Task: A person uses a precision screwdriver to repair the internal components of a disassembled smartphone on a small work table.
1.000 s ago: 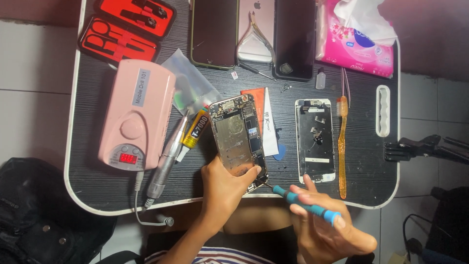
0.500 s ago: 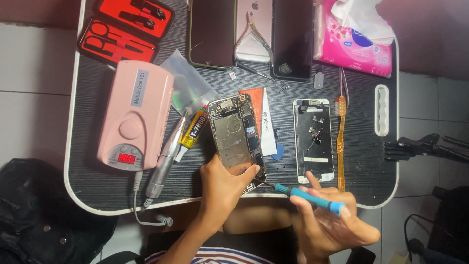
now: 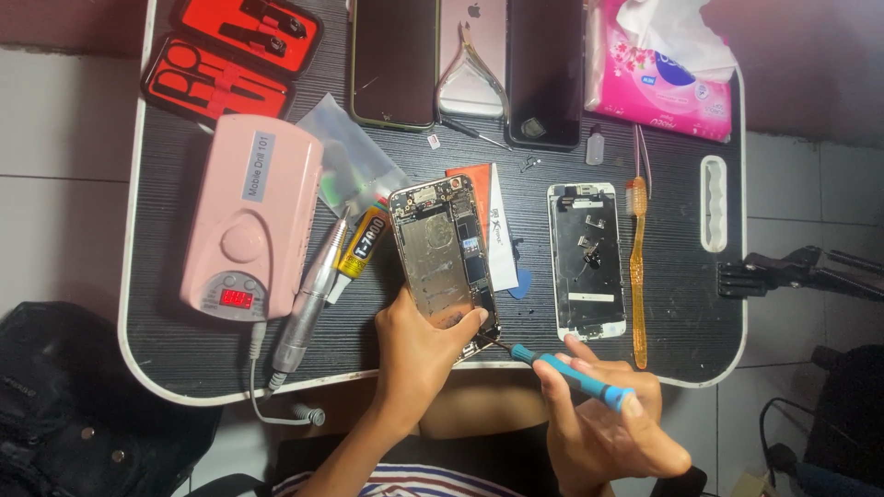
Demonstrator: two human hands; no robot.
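Opened gold-framed phone body point(image 3: 444, 262), internals exposed, lies face-up near the front edge of the dark slatted table point(image 3: 230, 354); left hand point(image 3: 419, 345) clamps its lower end, apparently to steady it. Right hand point(image 3: 603, 428) is closed around a blue-handled screwdriver point(image 3: 562, 375), tip angled at the phone's bottom corner. Detached white-framed screen panel point(image 3: 587, 260) lies just right, orange toothbrush point(image 3: 635, 267) beside it.

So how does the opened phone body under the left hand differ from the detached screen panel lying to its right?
The opened phone body is tilted and steadied by the left hand, with the screwdriver in the right hand at its bottom edge; the screen panel lies straight and untouched. The body shows a board and gold-toned casing; the panel shows a silvery shield with a white border. Both lie inner side up on the black table.
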